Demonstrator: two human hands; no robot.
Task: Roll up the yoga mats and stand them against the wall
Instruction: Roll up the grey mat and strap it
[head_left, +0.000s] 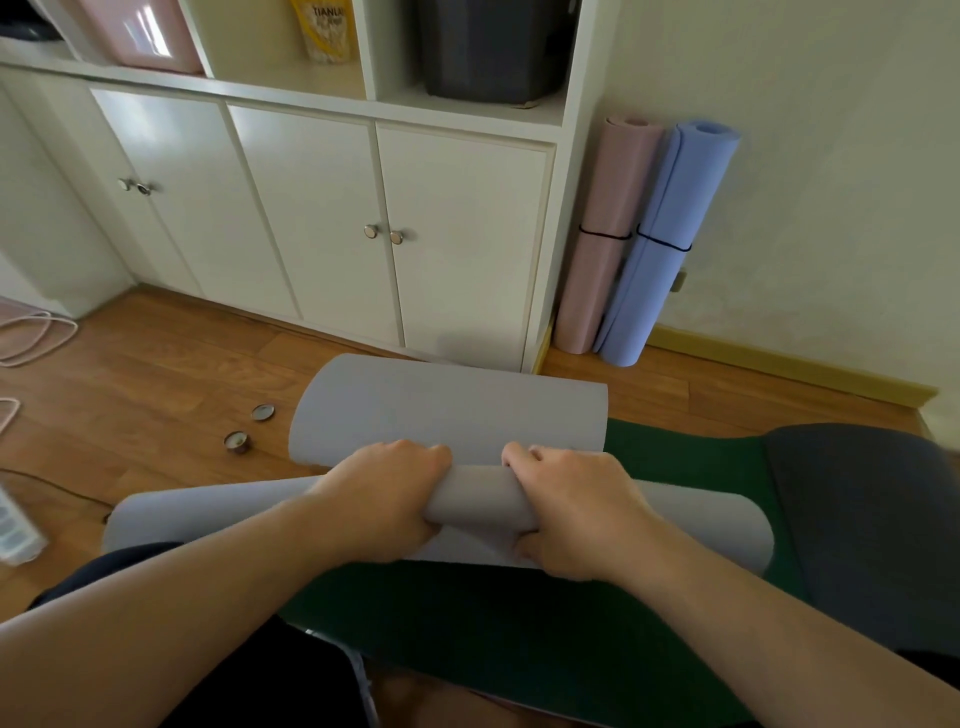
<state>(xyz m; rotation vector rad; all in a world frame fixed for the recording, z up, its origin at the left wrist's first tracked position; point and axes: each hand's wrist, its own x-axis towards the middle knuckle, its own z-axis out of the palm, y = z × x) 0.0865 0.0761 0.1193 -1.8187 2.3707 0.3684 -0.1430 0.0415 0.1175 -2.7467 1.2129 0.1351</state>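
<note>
Grey mat (447, 410), half-rolled on green mat (675, 457): left hand (384, 499) and right hand (571, 509) grasping the roll; roll toward 12 o'clock, tight, edges square.

Both forearms (156, 618) bare, no sleeves; dark clothing (249, 675) at the lap.

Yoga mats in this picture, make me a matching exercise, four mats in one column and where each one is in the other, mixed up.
Things:
1. grey mat
2. green mat
3. pink mat
4. blue mat

Places:
A. flat on the floor, under another mat
B. rolled, standing right beside the cabinet
C. gripped by the left hand and the right hand
D. rolled, standing against the wall, farther from the cabinet

Pairs: 1-C, 2-A, 3-B, 4-D
</note>
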